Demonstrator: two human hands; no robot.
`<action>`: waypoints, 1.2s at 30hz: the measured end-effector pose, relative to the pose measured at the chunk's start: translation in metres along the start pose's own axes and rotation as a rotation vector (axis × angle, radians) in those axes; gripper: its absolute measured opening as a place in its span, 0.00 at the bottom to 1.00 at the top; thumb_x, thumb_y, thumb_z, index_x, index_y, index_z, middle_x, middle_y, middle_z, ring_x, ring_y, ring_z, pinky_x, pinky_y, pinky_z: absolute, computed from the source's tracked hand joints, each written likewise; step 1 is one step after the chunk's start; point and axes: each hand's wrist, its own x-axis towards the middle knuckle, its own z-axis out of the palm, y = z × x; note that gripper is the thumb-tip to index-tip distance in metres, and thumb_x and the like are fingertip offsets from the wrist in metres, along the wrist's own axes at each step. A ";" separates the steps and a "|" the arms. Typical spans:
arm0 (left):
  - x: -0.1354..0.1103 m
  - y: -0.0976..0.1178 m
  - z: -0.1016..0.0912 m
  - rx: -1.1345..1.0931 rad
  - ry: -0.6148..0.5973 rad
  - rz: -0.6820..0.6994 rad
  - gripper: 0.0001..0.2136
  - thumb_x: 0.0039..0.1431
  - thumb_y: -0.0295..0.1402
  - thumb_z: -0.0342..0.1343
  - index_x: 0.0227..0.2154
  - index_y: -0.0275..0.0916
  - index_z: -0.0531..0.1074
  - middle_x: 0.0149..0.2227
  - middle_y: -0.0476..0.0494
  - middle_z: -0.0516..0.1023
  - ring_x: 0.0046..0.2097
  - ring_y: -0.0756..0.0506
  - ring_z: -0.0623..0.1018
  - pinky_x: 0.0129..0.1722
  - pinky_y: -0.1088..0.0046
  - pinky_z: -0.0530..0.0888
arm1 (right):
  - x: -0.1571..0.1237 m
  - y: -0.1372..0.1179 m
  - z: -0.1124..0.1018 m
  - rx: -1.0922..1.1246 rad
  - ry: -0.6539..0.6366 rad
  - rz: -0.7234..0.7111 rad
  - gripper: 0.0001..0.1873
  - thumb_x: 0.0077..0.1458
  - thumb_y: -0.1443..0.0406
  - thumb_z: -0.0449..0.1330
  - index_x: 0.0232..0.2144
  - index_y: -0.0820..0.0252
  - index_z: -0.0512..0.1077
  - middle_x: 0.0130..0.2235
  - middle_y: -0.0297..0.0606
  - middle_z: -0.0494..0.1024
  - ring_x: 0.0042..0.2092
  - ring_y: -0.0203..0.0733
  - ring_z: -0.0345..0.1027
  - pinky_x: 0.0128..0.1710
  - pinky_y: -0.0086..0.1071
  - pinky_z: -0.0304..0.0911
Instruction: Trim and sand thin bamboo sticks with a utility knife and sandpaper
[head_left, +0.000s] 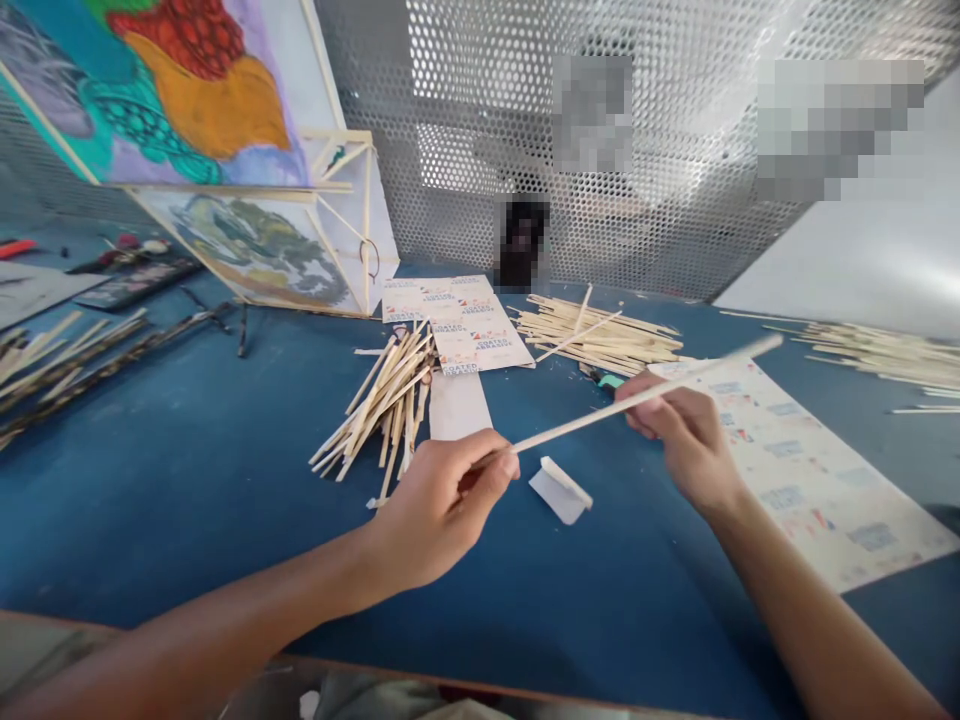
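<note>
My left hand point(450, 505) is closed around the near end of a thin, pale wooden stick point(566, 428). The stick slants up to the right above the table. My right hand point(686, 430) pinches the same stick partway along, and its far end sticks out beyond the fingers. Just behind those fingers is a tool with a teal part point(609, 381), mostly hidden. On the table below the stick lies a small folded piece of sandpaper point(559, 492), pale side showing. A loose pile of wooden sticks point(397, 385) is beyond my left hand.
Sandpaper sheets printed "coated abrasive" point(480, 325) lie at the back middle, with a larger sheet point(825, 480) at right. More sticks point(600, 338) are heaped behind, others point(877, 350) far right. Painted panels point(217, 90) stand back left on the blue table point(225, 480), before a perforated metal screen point(450, 100).
</note>
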 end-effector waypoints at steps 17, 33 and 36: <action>0.017 -0.011 -0.001 -0.417 0.090 -0.064 0.24 0.73 0.48 0.46 0.63 0.40 0.65 0.51 0.36 0.72 0.45 0.43 0.75 0.42 0.67 0.73 | -0.034 -0.037 0.046 -0.437 -0.166 -0.579 0.11 0.61 0.74 0.57 0.43 0.58 0.75 0.33 0.38 0.84 0.26 0.38 0.73 0.27 0.35 0.65; 0.018 -0.009 0.006 -0.842 0.105 -0.287 0.11 0.67 0.39 0.53 0.30 0.40 0.65 0.23 0.54 0.66 0.22 0.52 0.68 0.21 0.79 0.68 | -0.040 -0.040 0.060 -0.843 -0.258 -0.496 0.16 0.58 0.52 0.63 0.36 0.58 0.70 0.25 0.34 0.76 0.22 0.41 0.66 0.24 0.36 0.45; 0.019 -0.014 0.004 -0.847 0.094 -0.286 0.10 0.69 0.37 0.51 0.31 0.40 0.64 0.23 0.56 0.66 0.18 0.54 0.65 0.17 0.81 0.65 | -0.030 -0.028 0.048 -1.044 -0.336 -0.190 0.14 0.59 0.53 0.62 0.31 0.56 0.68 0.24 0.34 0.76 0.21 0.41 0.63 0.24 0.35 0.36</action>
